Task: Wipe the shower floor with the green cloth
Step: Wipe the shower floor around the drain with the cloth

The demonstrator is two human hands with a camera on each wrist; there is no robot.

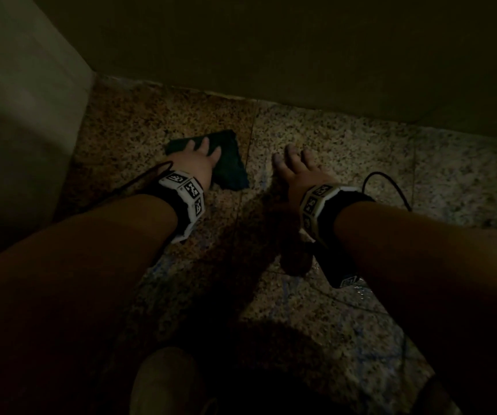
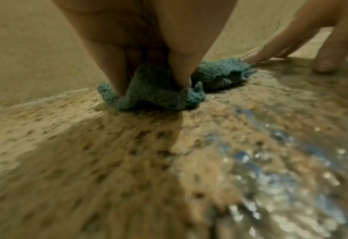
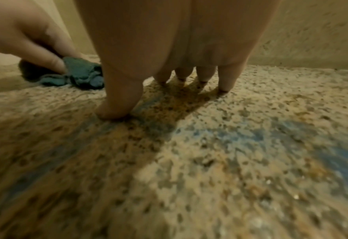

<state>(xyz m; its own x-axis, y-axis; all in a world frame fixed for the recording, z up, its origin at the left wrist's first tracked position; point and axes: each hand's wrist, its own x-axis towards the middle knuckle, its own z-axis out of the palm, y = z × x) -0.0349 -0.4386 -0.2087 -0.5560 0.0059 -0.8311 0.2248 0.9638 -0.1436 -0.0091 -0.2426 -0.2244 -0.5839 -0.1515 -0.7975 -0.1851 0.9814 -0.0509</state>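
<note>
The dark green cloth (image 1: 232, 166) lies bunched on the speckled stone shower floor (image 1: 346, 145), near the left corner. My left hand (image 1: 196, 158) presses down on it with straight, spread fingers. In the left wrist view the fingers (image 2: 181, 67) dig into the cloth (image 2: 154, 95), which puckers up between them. My right hand (image 1: 298, 166) is to the right of the cloth, apart from it, holding nothing. Its fingertips (image 3: 117, 106) stand on the bare floor (image 3: 250, 145). The right wrist view also shows the cloth (image 3: 81, 74) under the left hand (image 3: 25, 40).
A pale wall (image 1: 16, 100) rises on the left and a darker wall (image 1: 301, 49) runs along the back, close behind the cloth. Wet, bluish-shining patches (image 2: 271, 153) cover the floor near me. A light shoe (image 1: 163, 381) shows at the bottom edge.
</note>
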